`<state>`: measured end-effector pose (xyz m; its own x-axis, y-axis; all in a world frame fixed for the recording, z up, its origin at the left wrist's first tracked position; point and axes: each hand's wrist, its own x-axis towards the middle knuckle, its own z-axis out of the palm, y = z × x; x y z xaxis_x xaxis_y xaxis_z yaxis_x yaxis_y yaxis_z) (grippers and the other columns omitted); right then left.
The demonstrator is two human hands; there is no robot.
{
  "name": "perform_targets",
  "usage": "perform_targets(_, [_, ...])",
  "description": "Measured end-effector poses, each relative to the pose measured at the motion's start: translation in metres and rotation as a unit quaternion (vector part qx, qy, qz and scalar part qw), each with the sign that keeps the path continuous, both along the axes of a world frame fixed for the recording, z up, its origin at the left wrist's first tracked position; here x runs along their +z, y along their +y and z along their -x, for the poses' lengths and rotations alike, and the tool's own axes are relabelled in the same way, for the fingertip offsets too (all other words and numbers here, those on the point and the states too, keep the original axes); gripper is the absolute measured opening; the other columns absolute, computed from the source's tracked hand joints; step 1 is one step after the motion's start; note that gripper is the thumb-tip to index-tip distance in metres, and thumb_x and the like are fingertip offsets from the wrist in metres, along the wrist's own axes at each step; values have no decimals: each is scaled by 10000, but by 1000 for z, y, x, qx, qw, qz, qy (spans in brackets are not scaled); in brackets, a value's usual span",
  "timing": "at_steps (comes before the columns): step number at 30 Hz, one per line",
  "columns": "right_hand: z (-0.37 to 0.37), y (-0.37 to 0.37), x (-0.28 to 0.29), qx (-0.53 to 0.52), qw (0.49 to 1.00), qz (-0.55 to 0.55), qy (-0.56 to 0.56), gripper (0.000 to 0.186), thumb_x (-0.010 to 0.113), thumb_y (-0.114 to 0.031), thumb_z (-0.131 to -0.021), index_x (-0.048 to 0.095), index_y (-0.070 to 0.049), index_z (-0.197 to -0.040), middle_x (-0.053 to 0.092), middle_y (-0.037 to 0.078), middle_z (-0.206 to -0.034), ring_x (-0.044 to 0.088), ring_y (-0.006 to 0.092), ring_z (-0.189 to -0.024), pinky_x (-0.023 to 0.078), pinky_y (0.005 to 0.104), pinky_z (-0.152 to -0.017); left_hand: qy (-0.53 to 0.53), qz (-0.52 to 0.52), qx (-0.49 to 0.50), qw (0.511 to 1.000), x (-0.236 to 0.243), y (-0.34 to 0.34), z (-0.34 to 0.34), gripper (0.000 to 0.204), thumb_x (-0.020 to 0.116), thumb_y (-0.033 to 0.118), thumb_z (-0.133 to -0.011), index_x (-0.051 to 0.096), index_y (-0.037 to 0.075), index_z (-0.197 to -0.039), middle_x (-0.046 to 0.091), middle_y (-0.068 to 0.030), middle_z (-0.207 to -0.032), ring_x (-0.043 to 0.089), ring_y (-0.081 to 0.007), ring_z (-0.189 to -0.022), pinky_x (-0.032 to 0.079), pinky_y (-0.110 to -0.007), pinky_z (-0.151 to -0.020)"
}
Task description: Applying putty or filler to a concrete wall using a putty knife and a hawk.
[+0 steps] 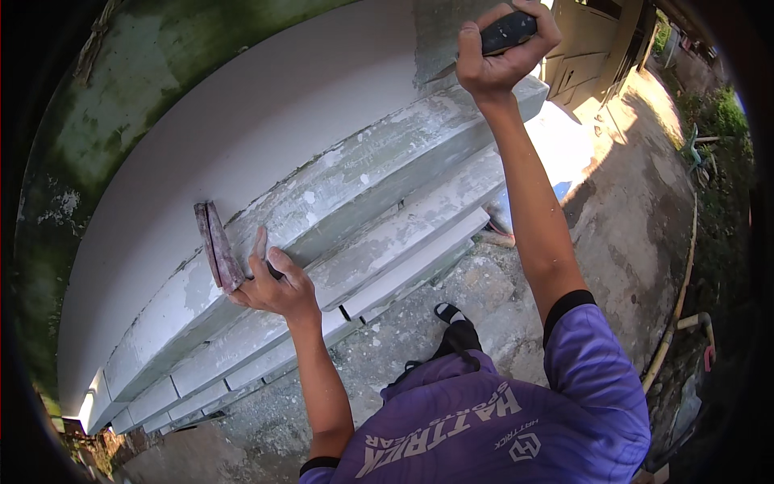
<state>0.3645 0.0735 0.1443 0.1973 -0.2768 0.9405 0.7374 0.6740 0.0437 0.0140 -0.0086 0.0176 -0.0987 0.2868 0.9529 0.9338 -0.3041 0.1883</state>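
Note:
My left hand (pixel 278 284) is closed round the dark handle of a wide putty knife (pixel 216 246); its broad, stained blade stands up beside the ledge, with the index finger stretched out. Beneath that hand runs a long ledge (pixel 355 181), its pale coat patchy and flaked over grey. Up at the far right, my right hand (pixel 506 52) grips a scraper by its black, speckled handle (pixel 509 32). The scraper's thin blade (pixel 441 74) points left, close to the white wall (pixel 266 113) above the ledge. Whether it touches the wall I cannot tell.
Lower stepped ledges (pixel 403 234) jut out below the top one. A mossy green surface (pixel 97 113) borders the wall at left. My sandalled foot (pixel 447 312) stands on rough concrete (pixel 484 282). A pipe (pixel 685 282) and plants line the right side; a gate (pixel 576 56) stands beyond.

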Motion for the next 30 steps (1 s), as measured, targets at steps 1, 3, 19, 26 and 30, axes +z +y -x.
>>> perform_targets(1, [-10,4,-9,128,992,1,17,531,612,-90,-731,423,2,-1219,434,146,-1122,435,217,-925,402,335,-840,2,1,-9,1000,0,2,-3,290,494,229,-971,741,105,-1061,629,-160,-1096,462,-315,-1129,299,-438,-965])
perform_targets(3, [8,-2,7,-30,999,-28,6,509,597,-70,-745,407,-4,-1213,456,126,-1020,442,197,-853,398,320,-796,-4,10,1,1000,-3,2,-3,287,498,227,-971,741,105,-1063,629,-161,-1092,464,-318,-1126,301,-440,-962])
perform_targets(19, [6,-5,28,-125,987,-89,-54,525,618,-59,-778,284,-69,-1184,492,33,-667,429,114,-537,364,208,-590,-3,7,-12,1000,4,-2,-6,257,528,192,-949,740,107,-1067,630,-183,-1180,483,-336,-1178,298,-444,-1008])
perform_targets(26, [27,-12,16,97,993,-50,35,526,575,-52,-726,417,3,-1225,466,122,-1007,437,163,-764,402,286,-710,5,34,-11,999,1,-2,-2,260,525,194,-953,740,109,-1072,612,-176,-1226,468,-325,-1239,279,-452,-1037])
perform_targets(30, [30,-5,19,-205,976,-60,-48,486,541,1,-741,396,-3,-1205,437,82,-895,414,132,-662,376,275,-663,-21,21,-14,999,4,-4,-4,253,535,190,-949,738,107,-1076,613,-178,-1229,459,-329,-1254,271,-459,-1052])
